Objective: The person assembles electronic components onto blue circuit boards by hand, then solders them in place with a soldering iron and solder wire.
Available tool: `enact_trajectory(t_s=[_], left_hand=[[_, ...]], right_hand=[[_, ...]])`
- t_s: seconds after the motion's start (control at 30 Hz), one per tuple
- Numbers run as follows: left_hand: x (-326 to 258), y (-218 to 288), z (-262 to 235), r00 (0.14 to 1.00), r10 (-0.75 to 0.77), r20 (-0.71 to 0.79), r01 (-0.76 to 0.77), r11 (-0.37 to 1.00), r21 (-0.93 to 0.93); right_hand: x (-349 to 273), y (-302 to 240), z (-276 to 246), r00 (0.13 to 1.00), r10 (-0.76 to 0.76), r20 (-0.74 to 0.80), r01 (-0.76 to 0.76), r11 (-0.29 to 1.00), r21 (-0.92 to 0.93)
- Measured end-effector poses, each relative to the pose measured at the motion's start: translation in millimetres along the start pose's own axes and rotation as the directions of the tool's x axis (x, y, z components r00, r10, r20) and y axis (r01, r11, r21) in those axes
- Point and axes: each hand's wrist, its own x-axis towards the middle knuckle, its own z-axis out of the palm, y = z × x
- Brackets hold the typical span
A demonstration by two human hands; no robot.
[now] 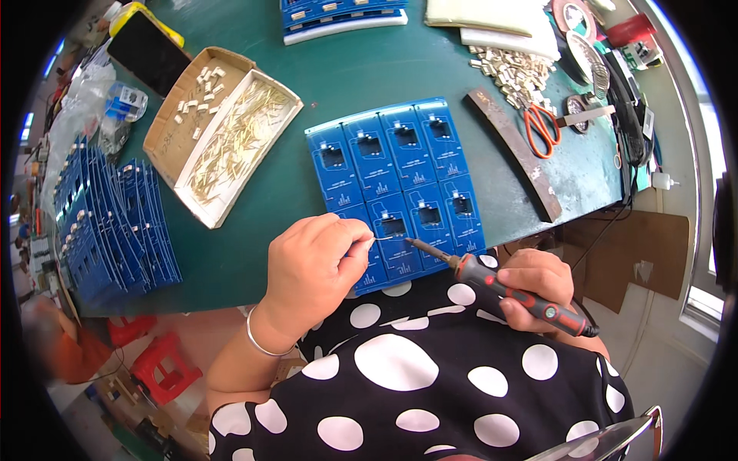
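A blue panel of several small circuit boards (pixel 400 173) lies on the green table near its front edge. My left hand (pixel 314 265) pinches a thin solder wire (pixel 382 238) whose end reaches a board in the panel's front row. My right hand (pixel 538 290) grips a soldering iron (pixel 507 290) with a black and red handle. Its metal tip points left and meets the wire's end over the same board.
A white tray of brass pins (pixel 234 146) and a cardboard tray of small white parts (pixel 188 104) sit at the left. Stacked blue boards (pixel 108 227) stand at the far left. Orange-handled scissors (pixel 542 127), a dark metal bar (pixel 515 154) and loose white parts (pixel 511 69) lie at the right.
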Motion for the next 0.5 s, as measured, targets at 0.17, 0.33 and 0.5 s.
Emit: enact_trajectory(t_s=[0.17, 0.33, 0.5], left_hand=[[6.3, 0.9, 5.1, 0.992, 0.067, 0.106, -0.078, 0.991, 0.106], [7.6, -0.4, 6.4, 0.993, 0.069, 0.095, -0.080, 0.990, 0.117], [10.3, -0.4, 6.7, 0.989, 0.074, 0.131, -0.088, 0.991, 0.100]], right_hand=[[3.3, 3.1, 1.3, 1.000, -0.019, 0.008, 0.019, 1.000, -0.001], [8.0, 2.3, 1.3, 0.999, -0.033, 0.036, 0.033, 0.999, 0.008], [8.4, 2.8, 1.2, 0.998, -0.038, 0.040, 0.038, 0.999, -0.002]])
